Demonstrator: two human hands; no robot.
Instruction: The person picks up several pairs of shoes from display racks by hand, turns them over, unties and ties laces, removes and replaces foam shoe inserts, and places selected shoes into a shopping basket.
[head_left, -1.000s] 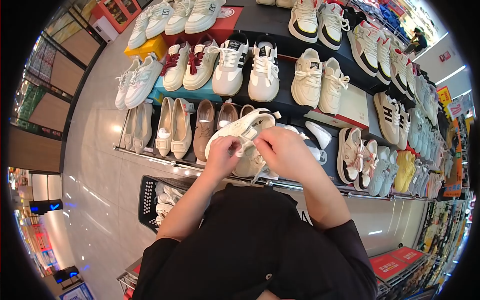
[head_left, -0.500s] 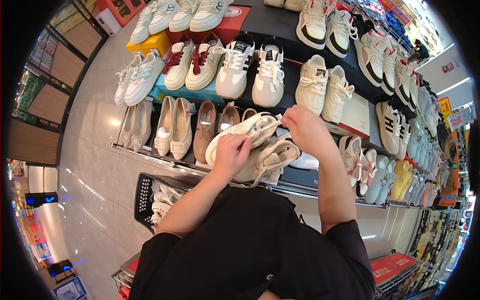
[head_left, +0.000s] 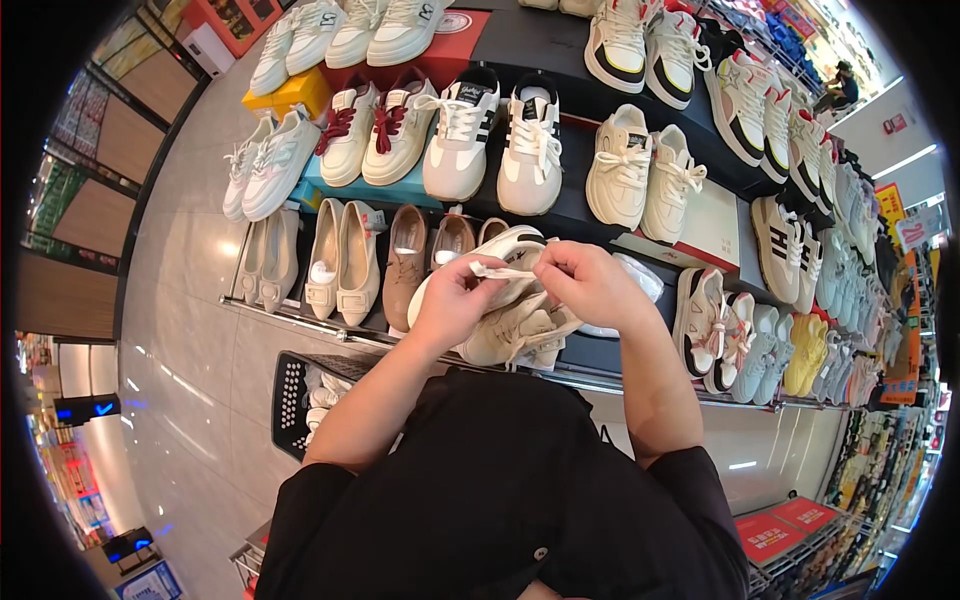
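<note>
Between my two hands a white shoelace [head_left: 505, 272] is stretched, just above a pair of shoes on the lowest shelf. My left hand [head_left: 453, 300] pinches its left end between thumb and fingers. The fingers of my right hand [head_left: 583, 283] are closed on its right part. Beneath them lies a cream shoe [head_left: 520, 240] with a white sole, partly hidden by my hands. In front of it is a beige laced shoe [head_left: 500, 335], its lace hanging toward the shelf's front rail.
Brown shoes [head_left: 406, 262] and beige flats [head_left: 343, 262] stand to the left. White sneakers [head_left: 530, 150] fill the shelf behind. Pink-laced shoes [head_left: 700, 315] are at the right. A black basket [head_left: 292, 402] holding shoes is below left. A person [head_left: 842, 88] sits far off at upper right.
My right hand has come down and closer to my left hand. The lace, earlier pulled up over the cream shoe, now runs between both hands.
</note>
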